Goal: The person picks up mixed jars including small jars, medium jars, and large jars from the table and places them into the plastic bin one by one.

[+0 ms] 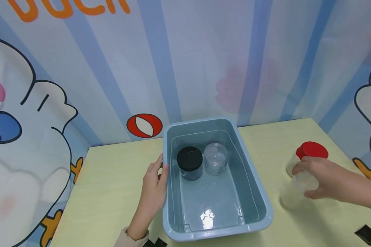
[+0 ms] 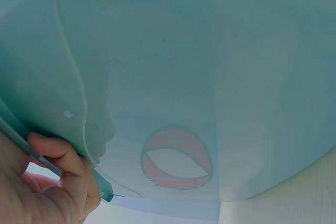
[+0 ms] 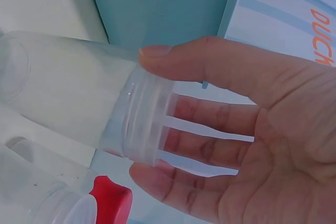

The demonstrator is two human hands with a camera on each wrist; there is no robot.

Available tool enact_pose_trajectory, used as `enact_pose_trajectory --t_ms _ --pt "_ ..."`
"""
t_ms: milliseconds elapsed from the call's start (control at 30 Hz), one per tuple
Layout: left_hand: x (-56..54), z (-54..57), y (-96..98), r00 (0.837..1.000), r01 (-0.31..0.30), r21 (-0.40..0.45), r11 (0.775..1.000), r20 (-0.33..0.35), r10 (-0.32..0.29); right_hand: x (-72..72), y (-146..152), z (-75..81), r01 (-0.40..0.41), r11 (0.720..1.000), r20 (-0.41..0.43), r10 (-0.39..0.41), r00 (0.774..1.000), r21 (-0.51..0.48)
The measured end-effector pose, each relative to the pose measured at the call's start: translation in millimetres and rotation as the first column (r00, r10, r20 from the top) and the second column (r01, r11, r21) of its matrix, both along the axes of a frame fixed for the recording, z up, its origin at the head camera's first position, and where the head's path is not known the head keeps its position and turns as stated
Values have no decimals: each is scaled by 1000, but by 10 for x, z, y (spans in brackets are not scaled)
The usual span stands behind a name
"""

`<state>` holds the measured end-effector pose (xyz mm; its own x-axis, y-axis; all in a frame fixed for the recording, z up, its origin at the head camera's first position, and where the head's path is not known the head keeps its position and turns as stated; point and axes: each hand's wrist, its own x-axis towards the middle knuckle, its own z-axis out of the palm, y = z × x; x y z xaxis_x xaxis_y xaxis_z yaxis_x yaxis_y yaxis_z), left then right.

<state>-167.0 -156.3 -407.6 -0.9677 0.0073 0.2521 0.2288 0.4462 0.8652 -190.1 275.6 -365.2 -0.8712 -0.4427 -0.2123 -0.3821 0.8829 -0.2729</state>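
Observation:
My left hand [image 1: 153, 190] grips the left rim of a blue plastic basin [image 1: 219, 234], with the thumb at the rim. In the left wrist view, its curled fingers [image 2: 79, 182] show at the rim's edge. To the right of the basin, my right hand [image 1: 327, 176] holds a clear plastic jar [image 3: 68, 87] around its top, thumb on one side and fingers on the other. The jar looks tilted. A jar with a red lid [image 1: 313, 150] stands just behind that hand, partly hidden by it. Inside the basin are a black-lidded jar [image 1: 189, 159] and a clear jar [image 1: 215, 159].
The basin sits on a pale yellow table [image 1: 120, 171]. A printed blue-and-white backdrop [image 1: 198, 68] rises behind the table and at both sides. At the lower left of the right wrist view, another clear container [image 3: 37, 198] shows near the red lid.

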Motion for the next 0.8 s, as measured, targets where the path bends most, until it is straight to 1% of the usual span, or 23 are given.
enact_pose_trajectory --t_ms 167,400,533,733,800 --pt "8 -3 -4 1000 2 1 1000 -4 -2 8 -3 51 -7 1000 -36 7 999 -4" --pt "9 -19 6 1000 -6 2 1000 -3 6 -9 25 133 -52 999 -120 52 991 8" --pt "6 -26 10 1000 -6 2 1000 -4 6 -19 35 170 -68 997 -145 70 987 20" --pt "4 -20 9 1000 -13 -2 1000 8 13 -50 36 222 -75 997 -153 77 985 21" --pt "6 -15 7 1000 -13 0 1000 10 13 -57 40 233 -92 996 -181 92 979 12"
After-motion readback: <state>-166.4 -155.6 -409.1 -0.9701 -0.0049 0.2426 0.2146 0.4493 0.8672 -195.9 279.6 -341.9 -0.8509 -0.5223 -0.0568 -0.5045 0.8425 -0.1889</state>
